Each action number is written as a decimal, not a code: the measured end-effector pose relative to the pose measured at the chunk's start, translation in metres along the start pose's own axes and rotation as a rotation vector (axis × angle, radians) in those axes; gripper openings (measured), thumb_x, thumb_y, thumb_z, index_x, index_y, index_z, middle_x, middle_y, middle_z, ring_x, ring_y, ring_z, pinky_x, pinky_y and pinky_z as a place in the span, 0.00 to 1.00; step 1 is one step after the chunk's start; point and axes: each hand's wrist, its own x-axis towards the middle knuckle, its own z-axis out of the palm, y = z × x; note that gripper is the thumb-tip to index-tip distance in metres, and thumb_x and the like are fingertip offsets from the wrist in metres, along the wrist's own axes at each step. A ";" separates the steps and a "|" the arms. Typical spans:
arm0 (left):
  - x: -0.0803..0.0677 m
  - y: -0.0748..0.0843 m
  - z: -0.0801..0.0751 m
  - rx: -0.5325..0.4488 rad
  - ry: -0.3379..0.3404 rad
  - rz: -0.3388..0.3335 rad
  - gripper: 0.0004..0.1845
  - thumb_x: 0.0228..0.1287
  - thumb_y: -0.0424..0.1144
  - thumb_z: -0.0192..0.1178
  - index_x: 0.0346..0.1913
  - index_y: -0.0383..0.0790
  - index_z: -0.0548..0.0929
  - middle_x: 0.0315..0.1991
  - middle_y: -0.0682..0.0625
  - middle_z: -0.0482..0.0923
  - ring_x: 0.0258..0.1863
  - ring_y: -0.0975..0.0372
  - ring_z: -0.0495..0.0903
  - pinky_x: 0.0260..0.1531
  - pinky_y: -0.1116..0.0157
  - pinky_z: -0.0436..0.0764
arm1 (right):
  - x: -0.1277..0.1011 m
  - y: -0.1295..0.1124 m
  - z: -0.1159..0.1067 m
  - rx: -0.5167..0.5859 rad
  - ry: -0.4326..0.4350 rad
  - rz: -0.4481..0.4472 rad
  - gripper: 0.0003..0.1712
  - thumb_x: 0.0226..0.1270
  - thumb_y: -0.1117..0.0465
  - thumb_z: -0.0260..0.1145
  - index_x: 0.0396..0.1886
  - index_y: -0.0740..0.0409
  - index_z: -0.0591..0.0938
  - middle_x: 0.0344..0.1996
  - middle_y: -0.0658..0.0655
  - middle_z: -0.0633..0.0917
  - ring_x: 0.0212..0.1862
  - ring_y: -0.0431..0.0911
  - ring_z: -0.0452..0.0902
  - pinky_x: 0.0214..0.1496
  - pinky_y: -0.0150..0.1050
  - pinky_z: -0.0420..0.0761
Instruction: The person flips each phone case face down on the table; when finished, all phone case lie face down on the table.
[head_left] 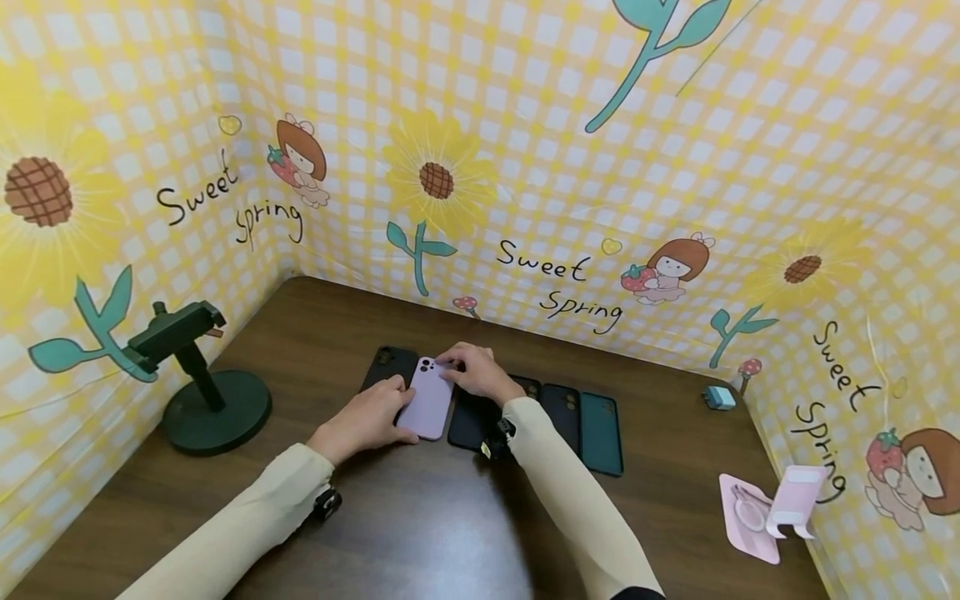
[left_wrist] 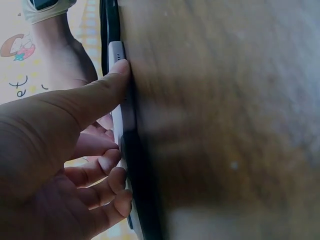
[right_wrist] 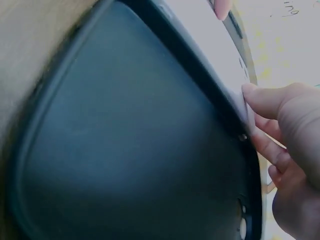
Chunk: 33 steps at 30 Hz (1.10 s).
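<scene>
A lilac phone case (head_left: 430, 406) lies back up on the brown table, its camera cutouts at the far end. My left hand (head_left: 371, 417) grips it from the left, with the thumb at the near edge, also seen in the left wrist view. At the far right corner my right hand (head_left: 483, 377) pinches it between thumb and fingers. A black phone case (head_left: 384, 367) sits just left of it, partly behind my left hand. Directly on its right is another black case (right_wrist: 125, 130), inner side up in the right wrist view and partly covered by my right wrist in the head view.
Farther right in the row are a dark case (head_left: 562, 417) and a teal case (head_left: 602, 433). A dark green phone stand (head_left: 213, 412) stands left. On the right are a blue-and-white charger plug (head_left: 718, 398) and a pink stand (head_left: 798, 500). Patterned cloth walls (head_left: 525, 208) border the table.
</scene>
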 end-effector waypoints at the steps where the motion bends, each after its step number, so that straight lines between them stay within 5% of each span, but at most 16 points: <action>1: 0.000 0.001 0.000 0.015 0.003 0.001 0.44 0.45 0.59 0.71 0.62 0.34 0.75 0.40 0.48 0.71 0.31 0.62 0.66 0.30 0.66 0.69 | -0.002 0.001 -0.002 -0.002 0.009 -0.011 0.17 0.66 0.53 0.64 0.53 0.46 0.82 0.49 0.48 0.81 0.48 0.42 0.77 0.56 0.47 0.59; 6: 0.005 0.013 0.001 0.048 0.058 0.036 0.41 0.44 0.63 0.71 0.60 0.43 0.79 0.39 0.51 0.72 0.32 0.61 0.67 0.29 0.65 0.66 | -0.022 0.016 -0.020 0.000 0.065 0.005 0.17 0.67 0.51 0.63 0.53 0.46 0.82 0.52 0.47 0.81 0.55 0.43 0.75 0.58 0.51 0.59; 10: 0.012 0.029 0.002 0.024 0.086 0.122 0.31 0.45 0.60 0.71 0.52 0.48 0.84 0.39 0.54 0.75 0.36 0.61 0.70 0.33 0.64 0.69 | -0.041 0.034 -0.032 -0.031 0.102 0.091 0.14 0.66 0.50 0.63 0.49 0.46 0.84 0.47 0.46 0.82 0.51 0.43 0.76 0.56 0.50 0.59; 18: 0.026 0.058 0.010 0.017 0.017 0.213 0.19 0.47 0.57 0.71 0.40 0.52 0.87 0.37 0.57 0.78 0.35 0.61 0.69 0.35 0.62 0.70 | -0.064 0.054 -0.038 -0.089 0.112 0.195 0.11 0.65 0.49 0.64 0.43 0.41 0.86 0.38 0.44 0.82 0.42 0.40 0.76 0.48 0.46 0.57; 33: 0.040 0.067 0.022 -0.029 -0.013 0.319 0.03 0.54 0.41 0.68 0.29 0.55 0.86 0.21 0.65 0.76 0.28 0.67 0.68 0.30 0.68 0.68 | -0.054 0.056 -0.024 -0.097 0.186 0.250 0.07 0.65 0.51 0.65 0.35 0.38 0.88 0.40 0.42 0.82 0.48 0.43 0.73 0.54 0.50 0.54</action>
